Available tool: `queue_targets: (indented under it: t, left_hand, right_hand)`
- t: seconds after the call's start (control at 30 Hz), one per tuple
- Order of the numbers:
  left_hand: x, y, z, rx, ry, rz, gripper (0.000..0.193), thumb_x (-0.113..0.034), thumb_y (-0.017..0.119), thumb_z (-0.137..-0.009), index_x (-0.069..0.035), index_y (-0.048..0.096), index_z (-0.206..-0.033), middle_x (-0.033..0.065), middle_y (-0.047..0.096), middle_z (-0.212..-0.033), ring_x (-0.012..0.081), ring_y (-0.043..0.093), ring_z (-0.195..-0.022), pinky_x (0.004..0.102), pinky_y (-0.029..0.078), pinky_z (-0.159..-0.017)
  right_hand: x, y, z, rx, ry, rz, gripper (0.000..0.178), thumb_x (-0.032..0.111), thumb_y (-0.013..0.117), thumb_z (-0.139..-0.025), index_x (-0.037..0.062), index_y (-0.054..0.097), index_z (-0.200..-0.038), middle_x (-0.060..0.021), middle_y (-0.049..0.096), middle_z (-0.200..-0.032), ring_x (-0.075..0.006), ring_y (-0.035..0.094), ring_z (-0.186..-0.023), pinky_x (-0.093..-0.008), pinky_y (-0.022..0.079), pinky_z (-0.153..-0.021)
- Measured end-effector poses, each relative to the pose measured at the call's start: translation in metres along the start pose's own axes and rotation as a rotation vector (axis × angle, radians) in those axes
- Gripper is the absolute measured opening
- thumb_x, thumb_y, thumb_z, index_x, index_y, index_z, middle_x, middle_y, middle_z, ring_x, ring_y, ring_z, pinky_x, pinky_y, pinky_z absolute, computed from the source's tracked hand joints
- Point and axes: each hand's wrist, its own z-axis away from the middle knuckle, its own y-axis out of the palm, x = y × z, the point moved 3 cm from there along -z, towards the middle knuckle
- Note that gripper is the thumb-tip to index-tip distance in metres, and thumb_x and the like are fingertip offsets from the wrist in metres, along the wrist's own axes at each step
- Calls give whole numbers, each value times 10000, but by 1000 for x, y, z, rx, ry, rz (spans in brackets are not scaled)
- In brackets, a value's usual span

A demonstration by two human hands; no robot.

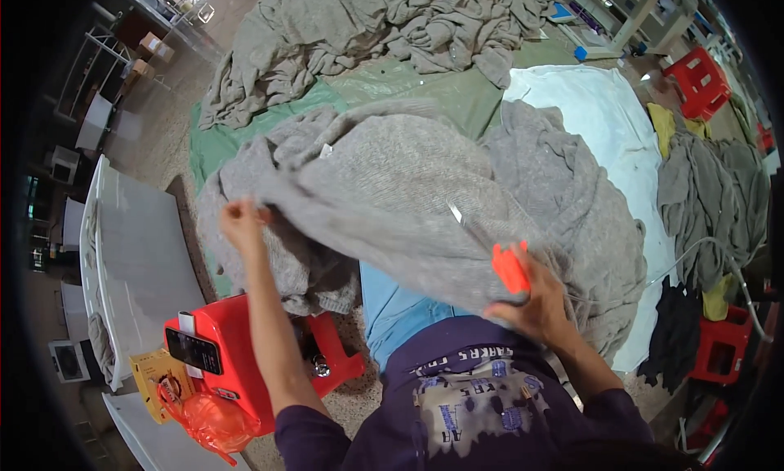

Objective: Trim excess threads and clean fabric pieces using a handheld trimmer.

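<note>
A grey knit garment (392, 161) is spread across my lap and the floor covering before me, its near edge blurred by motion. My left hand (243, 222) is raised at the garment's left end, fingers pinched at its blurred edge. On the right, my right hand (539, 295) is closed around a bright orange object (510, 268) that looks like a tool handle, close against the knit. A narrow pale strip (456, 214) lies in line with it; whether that is a blade or a label, I cannot tell. A small white tag (327, 151) shows on the fabric.
A large grey knit heap (327, 26) lies beyond on green sheeting (376, 87). A red stool (237, 332) at left carries a phone (193, 350), an orange plastic bag (214, 422) and a yellow box (155, 381). White cloth (604, 112), dark garments and a thin hose (739, 267) lie right.
</note>
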Motion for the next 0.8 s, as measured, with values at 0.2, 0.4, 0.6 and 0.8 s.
queue_targets:
  t: [0.2, 0.4, 0.6, 0.8]
  left_hand:
    - [-1, 47, 192, 479, -693, -415, 533, -510, 511, -935, -58, 495, -652, 22, 467, -517, 132, 490, -407, 262, 389, -407]
    - [-21, 48, 242, 363, -410, -164, 280, -284, 644, -900, -19, 561, -861, 6, 531, -795, 107, 492, -758, 228, 403, -727]
    - [-75, 54, 212, 251, -168, 87, 328, -137, 549, -900, 56, 555, -1165, 124, 595, -1110, 191, 569, -989, 308, 437, -884]
    - [-196, 28, 158, 83, -128, 443, 315, -180, 490, -924, 59, 582, -1108, 153, 621, -1066, 201, 613, -963, 325, 493, -827]
  right_hand:
    - [-42, -6, 64, 19, 83, 53, 905, 252, 869, -613, 4, 399, -1346, -190, 577, -1197, -371, 580, -1078, -412, 486, -894]
    - [-61, -7, 90, 28, 154, 134, 635, 7, 690, -705, 11, 461, -1297, -174, 617, -1137, -313, 622, -1025, -394, 483, -886]
    - [-20, -67, 25, -176, 375, -294, 479, -9, 537, -739, 14, 543, -1218, -103, 656, -1041, -190, 622, -972, -310, 459, -872]
    - [29, -131, -33, -99, 256, -461, 481, 49, 571, -767, -30, 526, -1240, -64, 640, -1089, -148, 573, -1027, -285, 417, -939]
